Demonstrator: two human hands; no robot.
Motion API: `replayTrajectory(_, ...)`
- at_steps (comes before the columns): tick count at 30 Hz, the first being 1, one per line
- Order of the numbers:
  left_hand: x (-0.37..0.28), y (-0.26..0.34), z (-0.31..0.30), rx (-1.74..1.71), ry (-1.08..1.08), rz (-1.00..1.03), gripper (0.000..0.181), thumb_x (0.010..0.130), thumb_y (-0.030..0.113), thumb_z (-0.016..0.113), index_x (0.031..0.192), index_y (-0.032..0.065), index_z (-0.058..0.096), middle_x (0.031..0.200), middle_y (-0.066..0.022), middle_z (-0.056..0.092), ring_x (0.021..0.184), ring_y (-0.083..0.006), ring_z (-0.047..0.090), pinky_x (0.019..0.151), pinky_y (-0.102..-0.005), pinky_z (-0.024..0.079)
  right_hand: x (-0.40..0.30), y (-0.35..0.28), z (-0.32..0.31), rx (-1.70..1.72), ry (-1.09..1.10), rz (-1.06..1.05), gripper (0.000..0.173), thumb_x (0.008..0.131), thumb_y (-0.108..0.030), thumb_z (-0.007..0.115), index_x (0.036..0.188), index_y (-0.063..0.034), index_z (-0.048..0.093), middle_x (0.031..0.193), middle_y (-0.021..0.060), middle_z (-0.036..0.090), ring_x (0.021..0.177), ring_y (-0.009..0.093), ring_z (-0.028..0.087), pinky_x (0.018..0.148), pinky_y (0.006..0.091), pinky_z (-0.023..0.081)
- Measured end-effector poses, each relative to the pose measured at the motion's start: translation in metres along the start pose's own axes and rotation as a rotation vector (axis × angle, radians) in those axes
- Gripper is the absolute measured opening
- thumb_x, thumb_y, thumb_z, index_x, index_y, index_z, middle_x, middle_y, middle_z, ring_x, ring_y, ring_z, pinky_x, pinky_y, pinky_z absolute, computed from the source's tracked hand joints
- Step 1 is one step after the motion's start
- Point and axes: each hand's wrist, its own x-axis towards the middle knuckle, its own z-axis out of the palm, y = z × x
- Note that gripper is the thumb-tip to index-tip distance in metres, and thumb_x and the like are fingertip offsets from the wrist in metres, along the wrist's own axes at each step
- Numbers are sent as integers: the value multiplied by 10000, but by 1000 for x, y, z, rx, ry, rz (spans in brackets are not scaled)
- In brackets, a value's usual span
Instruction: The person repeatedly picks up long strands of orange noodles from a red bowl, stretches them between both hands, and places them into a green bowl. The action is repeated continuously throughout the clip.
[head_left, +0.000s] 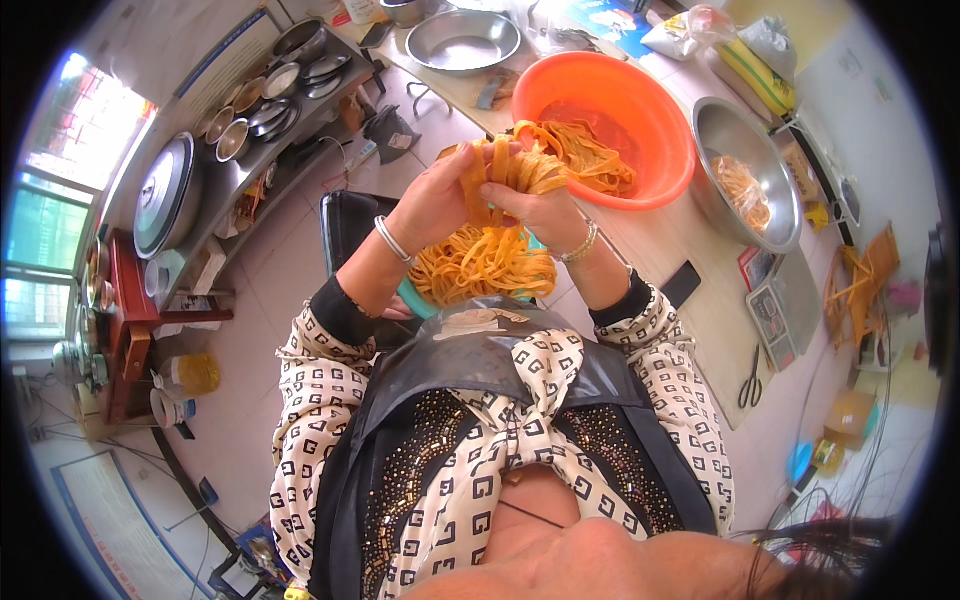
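Both my hands are raised over my lap with orange-yellow, noodle-like flat strips. A looped bundle of strips (529, 171) is held in my right hand (538, 214), its thumb pressed along the near side. My left hand (439, 191) grips strands at the bundle's left end, and some hang down between the hands. Below them, a teal basin (417, 300) is heaped with more loose strips (487, 266). Beyond my right hand stands an orange plastic basin (660, 112); a wet-looking pile of strips (592, 154) lies inside against its near left wall.
On the table (675, 240), a steel bowl (784, 180) holds bagged strips (742, 191). Nearer are a digital scale (784, 307), a dark phone-like slab (681, 283) and scissors (750, 382). A wide steel basin (463, 37) sits farther back. Pots line a shelf (247, 169) at left.
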Motion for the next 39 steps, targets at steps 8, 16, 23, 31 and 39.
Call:
replayTrajectory(8,-9,20,-5,1134,438,-6,452,946,405,427,912,-7,610,784,-37,637,698,-126,625,619,-252,490,10,4,-14,-73,-28,81,108,843,-65,594,934,-13,621,855,12,629,715,69,573,612,207,465)
replayTrajectory(16,-6,22,-5,1340,374,152,166,814,100,554,752,-51,584,637,-35,596,570,-75,592,543,-224,485,22,-6,-9,-184,-113,-16,144,827,-65,610,929,32,639,803,25,636,703,72,580,619,224,473)
replayTrajectory(23,4,17,-5,1470,405,156,156,780,110,574,753,-42,598,578,-66,553,550,-87,556,526,-251,456,24,11,-21,-213,-123,11,128,840,-54,581,948,-12,635,860,-3,623,762,61,569,665,218,471)
replayTrajectory(31,-10,-10,-120,1561,897,84,129,777,136,591,745,21,641,588,-125,576,535,-167,557,515,-312,448,-8,38,-54,594,-85,72,186,828,-110,530,961,6,591,893,32,593,659,92,546,730,305,488)
replayTrajectory(39,-187,78,-292,1743,1609,-355,314,775,312,568,807,23,687,881,-209,654,855,-370,635,778,-436,498,-88,7,-281,430,575,-41,312,833,-174,534,961,97,619,538,-30,427,475,71,331,540,221,353)
